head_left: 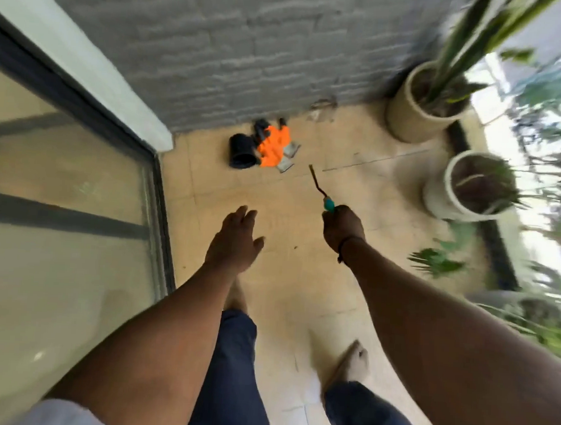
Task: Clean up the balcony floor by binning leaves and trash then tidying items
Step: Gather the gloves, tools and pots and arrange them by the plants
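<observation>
Two hands: R grip (341,225) tight round teal-handled tool (321,190), L (234,240) loose, fingers straight, w/ nothing.

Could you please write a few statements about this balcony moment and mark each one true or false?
1. The right hand grips a tool with a teal handle. True.
2. The left hand holds a leaf. False: it is open and holds nothing.
3. The orange item lies on the floor near the grey brick wall. True.
4. The black pot stands upright. False: it lies on its side beside the orange item.
5. Two pale planters stand at the right of the view. True.
</observation>
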